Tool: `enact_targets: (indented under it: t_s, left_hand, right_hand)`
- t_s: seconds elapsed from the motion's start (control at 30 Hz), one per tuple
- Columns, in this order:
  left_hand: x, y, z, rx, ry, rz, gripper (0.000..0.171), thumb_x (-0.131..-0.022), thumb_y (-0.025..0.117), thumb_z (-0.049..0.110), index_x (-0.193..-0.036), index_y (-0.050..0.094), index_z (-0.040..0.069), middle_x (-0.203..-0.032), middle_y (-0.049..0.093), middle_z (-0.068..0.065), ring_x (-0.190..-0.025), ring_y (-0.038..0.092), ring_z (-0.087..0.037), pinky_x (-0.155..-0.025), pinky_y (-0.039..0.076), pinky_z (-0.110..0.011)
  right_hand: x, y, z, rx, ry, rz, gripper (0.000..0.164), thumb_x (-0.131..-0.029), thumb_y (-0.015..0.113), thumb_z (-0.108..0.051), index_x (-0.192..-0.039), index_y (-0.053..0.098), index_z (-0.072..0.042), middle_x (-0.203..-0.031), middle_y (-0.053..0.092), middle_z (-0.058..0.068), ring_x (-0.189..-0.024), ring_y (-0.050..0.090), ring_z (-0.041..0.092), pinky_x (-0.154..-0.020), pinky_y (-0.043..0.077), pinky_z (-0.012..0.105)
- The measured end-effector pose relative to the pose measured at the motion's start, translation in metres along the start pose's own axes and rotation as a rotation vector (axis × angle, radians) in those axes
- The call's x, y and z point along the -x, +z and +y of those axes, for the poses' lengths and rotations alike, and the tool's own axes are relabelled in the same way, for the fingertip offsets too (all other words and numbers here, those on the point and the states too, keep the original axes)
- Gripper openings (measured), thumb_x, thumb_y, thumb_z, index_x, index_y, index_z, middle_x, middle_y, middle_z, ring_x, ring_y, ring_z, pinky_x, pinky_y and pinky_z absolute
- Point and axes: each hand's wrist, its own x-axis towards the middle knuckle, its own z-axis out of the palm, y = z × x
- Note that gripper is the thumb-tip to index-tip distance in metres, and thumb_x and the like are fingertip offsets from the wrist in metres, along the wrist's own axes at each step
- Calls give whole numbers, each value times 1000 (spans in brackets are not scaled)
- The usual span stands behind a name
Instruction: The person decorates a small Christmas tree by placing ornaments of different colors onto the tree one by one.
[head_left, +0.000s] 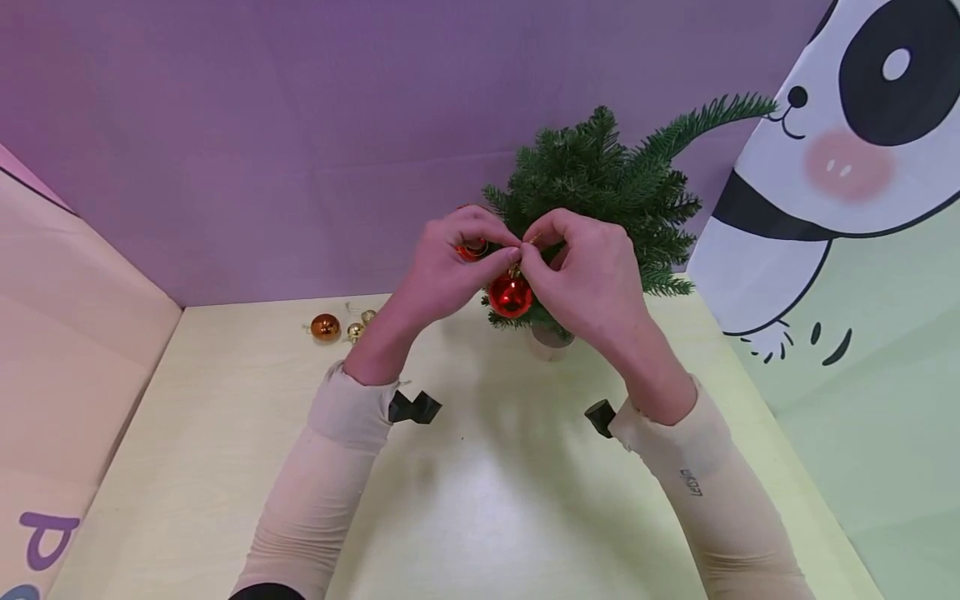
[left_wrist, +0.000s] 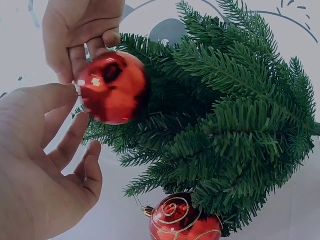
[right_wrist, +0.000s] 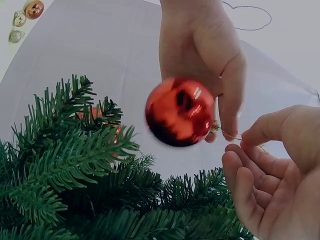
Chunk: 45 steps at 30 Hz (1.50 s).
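Note:
A shiny red Christmas ball (head_left: 510, 297) hangs below the joined fingertips of both hands, in front of the small Christmas tree (head_left: 592, 175). The left hand (head_left: 459, 265) pinches the ball's hanging thread close to its gold cap. Farther along that thin gold thread (right_wrist: 231, 135), the right hand (right_wrist: 285, 165) pinches it between thumb and forefinger, its other fingers loosely curled. A second red ball (left_wrist: 180, 218) with gold swirls hangs low on the tree in the left wrist view, partly behind the left hand in the head view.
On the table (head_left: 225, 467), a copper-coloured ball (head_left: 326, 327) and several small gold balls (head_left: 355, 332) lie at the back left, partly behind the left forearm. The tree's pot (head_left: 551, 343) stands near the purple back wall (head_left: 247, 150). One long branch (head_left: 712, 117) juts out to the right.

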Motion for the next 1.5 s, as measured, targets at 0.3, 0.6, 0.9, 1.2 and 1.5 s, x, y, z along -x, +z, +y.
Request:
enact_targets:
  t_s: [0.3,0.6,0.9,1.2,1.5]
  left_hand:
    - [-6,1,2,22,6,38,6,-88,69,0,-92,73,-1,-92,63,-9,-81,57,-20,-69,48,-40]
    - [-11,-4,9,30,6,51,7,-90,67,3,-93,72,-1,-90,63,-6,-76,58,-25,-66,50,-36]
    - [-19,-8,10,3,-62,52,10,-92,66,8,-97,71,0,-93,63,-6,-72,58,-27,-64,48,-32]
    - [-26,-9,15,13,-48,41,10,-92,65,6,-97,70,-1,-95,63,-7,-68,59,-28,-61,48,-32]
    - [-38,-13,22,-102,-89,14,11,-92,67,12,-98,71,3,-98,65,-2,-69,57,-17,-63,47,-30]
  right_hand:
    - [0,-1,3,-12,22,5,12,-92,60,-17,-91,69,-9,-75,67,-3,-53,54,10,-55,45,30]
    - [-4,-1,0,-14,35,105,14,-93,60,-18,-91,70,-8,-77,68,-1,-56,54,11,-56,45,28]
    - [-13,-2,-1,75,-18,147,19,-94,59,-21,-92,73,-8,-78,70,1,-57,55,12,-56,44,29]
    - [-17,-2,-1,181,-148,269,22,-93,58,-21,-87,75,-7,-77,69,2,-60,55,13,-52,41,30]
    - [-25,-6,1,225,-213,311,23,-92,58,-19,-85,74,-4,-77,69,6,-71,48,24,-62,38,35]
